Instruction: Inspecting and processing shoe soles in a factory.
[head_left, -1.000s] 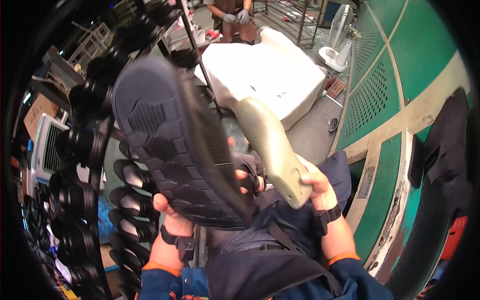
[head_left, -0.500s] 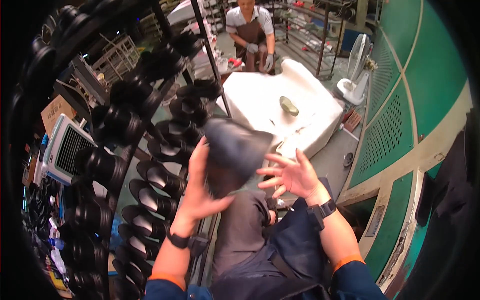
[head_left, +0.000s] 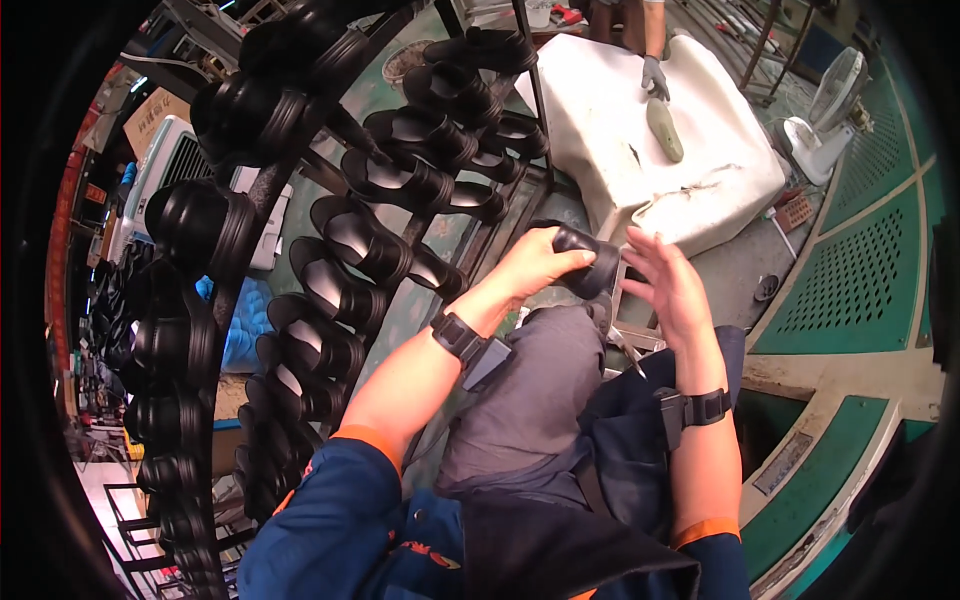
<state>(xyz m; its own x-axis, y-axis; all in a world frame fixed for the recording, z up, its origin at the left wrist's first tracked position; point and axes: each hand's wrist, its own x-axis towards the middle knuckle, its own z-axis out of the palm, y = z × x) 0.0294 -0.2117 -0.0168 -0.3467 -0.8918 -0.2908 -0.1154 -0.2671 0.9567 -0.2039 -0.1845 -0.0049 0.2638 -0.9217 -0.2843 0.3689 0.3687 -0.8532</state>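
Note:
A black leather shoe (head_left: 590, 262) is in the grip of my left hand (head_left: 540, 265), with the thumb across its side and the other fingers largely hidden. Just right of the shoe, my right hand (head_left: 675, 295) is raised with its fingers stretched out and holds nothing. Whether its fingertips touch the shoe I cannot tell. Beyond both hands, a green shoe last (head_left: 663, 132) lies on a table under a white cover (head_left: 720, 130). A co-worker's grey-gloved hand (head_left: 653, 78) is at the far end of that last.
To my left, a dark metal rack (head_left: 290, 190) carries rows of black shoes (head_left: 345, 250). A white fan (head_left: 825, 110) stands at the far right, near a green perforated metal panel (head_left: 850, 285). An air cooler (head_left: 170, 180) is behind the rack.
The shoe has moved away from me and lower, still in my left hand. My view has turned leftward. The co-worker's gloved hand has reached the green last, which now lies differently.

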